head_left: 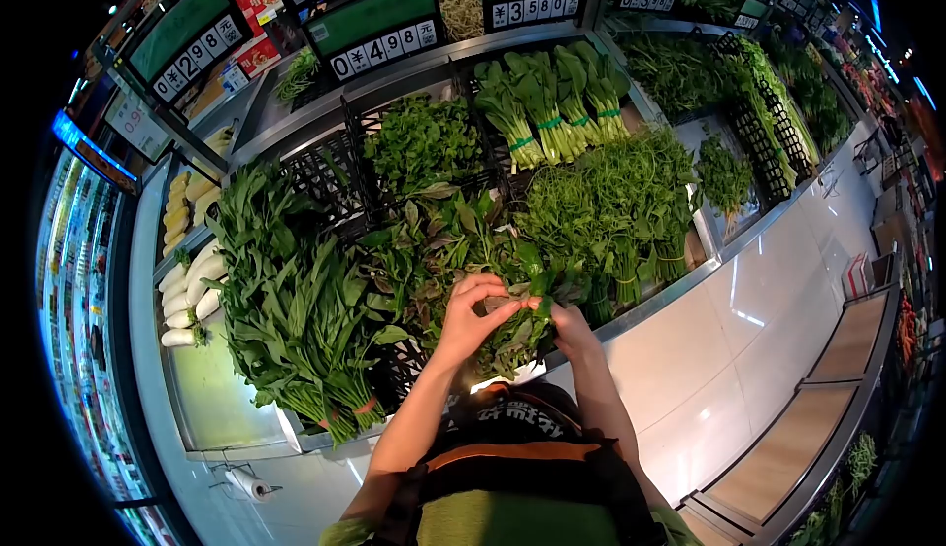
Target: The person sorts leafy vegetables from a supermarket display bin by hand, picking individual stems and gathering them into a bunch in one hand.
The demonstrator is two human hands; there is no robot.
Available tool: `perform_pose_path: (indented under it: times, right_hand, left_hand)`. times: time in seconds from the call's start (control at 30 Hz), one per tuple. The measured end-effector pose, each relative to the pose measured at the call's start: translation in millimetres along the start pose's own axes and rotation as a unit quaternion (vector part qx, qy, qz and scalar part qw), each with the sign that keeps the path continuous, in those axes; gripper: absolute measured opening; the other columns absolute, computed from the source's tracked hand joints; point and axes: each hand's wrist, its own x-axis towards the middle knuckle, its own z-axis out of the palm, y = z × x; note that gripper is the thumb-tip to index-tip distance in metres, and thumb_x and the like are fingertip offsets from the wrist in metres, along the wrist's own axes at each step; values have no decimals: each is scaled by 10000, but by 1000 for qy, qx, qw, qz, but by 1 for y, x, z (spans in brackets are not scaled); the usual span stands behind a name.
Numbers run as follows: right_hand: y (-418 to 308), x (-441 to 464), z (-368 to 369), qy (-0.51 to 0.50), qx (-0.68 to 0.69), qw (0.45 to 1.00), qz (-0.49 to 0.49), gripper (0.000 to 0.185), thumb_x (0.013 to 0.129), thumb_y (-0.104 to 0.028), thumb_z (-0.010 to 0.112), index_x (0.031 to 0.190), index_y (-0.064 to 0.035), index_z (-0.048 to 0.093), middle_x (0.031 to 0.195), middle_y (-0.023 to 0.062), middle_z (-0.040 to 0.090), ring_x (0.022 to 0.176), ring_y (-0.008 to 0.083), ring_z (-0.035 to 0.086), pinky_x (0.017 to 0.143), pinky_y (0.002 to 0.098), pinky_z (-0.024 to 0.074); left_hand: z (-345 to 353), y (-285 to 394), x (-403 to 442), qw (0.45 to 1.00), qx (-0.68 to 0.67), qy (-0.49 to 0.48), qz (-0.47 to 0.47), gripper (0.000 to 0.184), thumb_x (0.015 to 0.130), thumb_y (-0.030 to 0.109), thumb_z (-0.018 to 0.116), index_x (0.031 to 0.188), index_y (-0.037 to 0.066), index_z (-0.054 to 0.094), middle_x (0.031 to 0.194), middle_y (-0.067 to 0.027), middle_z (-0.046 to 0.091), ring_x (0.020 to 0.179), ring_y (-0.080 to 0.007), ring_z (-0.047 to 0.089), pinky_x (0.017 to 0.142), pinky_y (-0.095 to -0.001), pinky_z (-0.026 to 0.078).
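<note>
While white radishes [202, 285] lie at the far left, the long-leaved greens [296, 295] beside them spread over the display, with banded stems toward the shopper's side. Next comes the left hand [469, 317], its thumb and fingertips drawn together in a light pinch at the edge of a leafy sprig [541, 288]. That sprig sits between the two hands, above the loose purple-tinged greens [463, 226] and close to the front edge of the display. It should be light and limp, the blades soft enough to crease or tear under a hard squeeze, and perhaps slippery if damp. Its stem likely gives the firmer hold; a gentle pinch low on it, clear of the leaf, would bruise least. Just right of the sprig, the right hand [572, 329] has bent fingers partly hidden by foliage, so whether they close on the stem I cannot tell. Farther right, fine-leaved greens [611, 201] make a dense, springy-looking heap, better lifted from beneath or by the gathered stems than by the tops.
</note>
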Motion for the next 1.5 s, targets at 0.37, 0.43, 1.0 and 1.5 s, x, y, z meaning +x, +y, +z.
perform_pose_path:
  times: [0.37,0.43,1.0,1.5]
  right_hand:
    - [1,10,-11,92,-54,983,-149,108,880,-69,568,961,-33,630,938,40,645,863,141,604,770,276,476]
    - [-11,8,-8,72,-119,972,-190,161,862,-38,579,1001,4,646,946,44,667,853,140,619,773,280,484]
    - [-16,8,5,-71,-466,838,-276,260,730,-119,703,965,-16,660,907,107,656,793,232,634,719,320,493]
    - [24,29,-34,245,-177,934,-190,210,813,-72,585,1001,23,584,939,60,608,836,175,545,772,310,438]
  left_hand:
    - [-21,-5,6,984,-120,-20,-128,127,798,126,742,816,22,673,709,35,599,657,-43,501,616,-215,407]
    - [-29,-8,8,985,-99,-49,-135,130,800,129,740,820,20,674,716,28,608,671,-46,512,624,-219,414]
    - [-41,3,12,989,-33,-78,-119,135,770,109,749,839,7,694,754,-47,667,704,-107,594,680,-265,466]
    - [-28,-7,1,994,53,37,-92,164,737,134,769,835,25,695,812,-96,683,750,-228,642,692,-308,477]
